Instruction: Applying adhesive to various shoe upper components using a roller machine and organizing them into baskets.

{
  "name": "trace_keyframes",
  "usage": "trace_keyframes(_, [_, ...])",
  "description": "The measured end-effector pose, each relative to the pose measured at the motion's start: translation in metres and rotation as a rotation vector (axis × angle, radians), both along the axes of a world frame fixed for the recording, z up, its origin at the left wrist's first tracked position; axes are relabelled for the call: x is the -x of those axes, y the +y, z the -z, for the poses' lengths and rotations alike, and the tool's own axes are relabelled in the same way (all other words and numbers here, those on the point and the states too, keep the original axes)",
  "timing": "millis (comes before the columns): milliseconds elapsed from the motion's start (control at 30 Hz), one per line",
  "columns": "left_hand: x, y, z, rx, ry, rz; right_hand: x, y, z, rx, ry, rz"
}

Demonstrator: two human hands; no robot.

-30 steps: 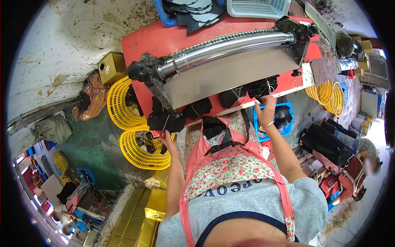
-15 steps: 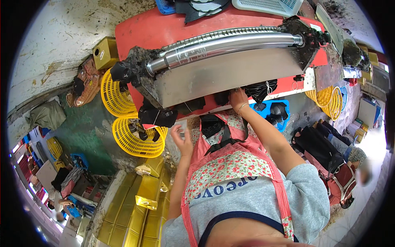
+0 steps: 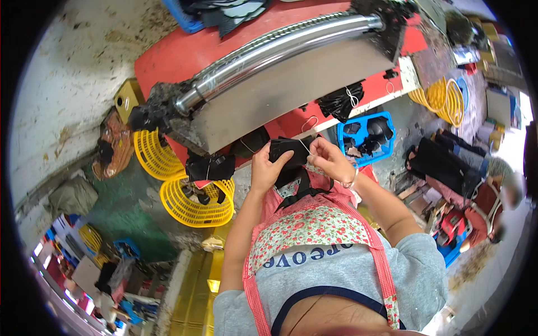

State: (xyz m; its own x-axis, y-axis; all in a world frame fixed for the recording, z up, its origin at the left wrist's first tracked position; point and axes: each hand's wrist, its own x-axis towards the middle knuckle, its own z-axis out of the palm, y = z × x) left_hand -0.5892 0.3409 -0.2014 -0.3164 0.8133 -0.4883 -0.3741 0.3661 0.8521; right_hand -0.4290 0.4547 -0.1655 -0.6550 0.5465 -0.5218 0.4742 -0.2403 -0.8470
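Note:
My left hand (image 3: 269,169) is closed on a stack of thin black pieces (image 3: 287,150), its thumb lying across the top. The stack is in front of my apron, at the near edge of the red table. Beside it, my right hand (image 3: 332,162) pinches a thin white tie (image 3: 305,147) that runs over the right side of the stack. Farther right on the table lies a black bundle (image 3: 340,104) bound with a white tie. Another dark bundle (image 3: 250,142) sits left of the stack, partly under the metal plate.
A machine with a shiny roller (image 3: 280,56) and a metal plate (image 3: 291,84) spans the red table (image 3: 162,53). Yellow baskets (image 3: 196,210) stand at left. At right is a blue crate (image 3: 367,120) holding black scraps. Gold boxes (image 3: 196,291) lie lower left. A person sits far right.
My right hand has come back from the table edge to the white tie. My left hand, empty before, now grips the stack. The view has turned somewhat.

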Motion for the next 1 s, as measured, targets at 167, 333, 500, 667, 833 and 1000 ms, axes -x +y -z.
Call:
trace_keyframes(167, [0.009, -0.003, -0.047, 0.028, -0.080, -0.144, -0.095, 0.089, 0.031, -0.342, -0.191, 0.549])
trace_keyframes(333, [-0.011, 0.019, -0.075, -0.100, -0.115, -0.059, -0.121, 0.150, 0.070, -0.922, -0.480, 0.449])
trace_keyframes(500, [-0.043, 0.036, -0.097, -0.125, -0.107, -0.120, -0.127, 0.150, 0.078, -0.976, -0.651, 0.091])
trace_keyframes(667, [-0.072, 0.044, -0.096, -0.143, -0.096, -0.196, -0.101, 0.095, -0.039, -0.079, 0.151, 0.358])
trace_keyframes(833, [-0.097, 0.054, -0.098, -0.133, -0.092, -0.249, -0.106, 0.064, -0.082, -0.193, 0.217, 0.186])
trace_keyframes(1000, [-0.116, 0.059, -0.102, -0.081, -0.076, -0.209, -0.118, 0.056, -0.074, -0.162, 0.295, 0.299])
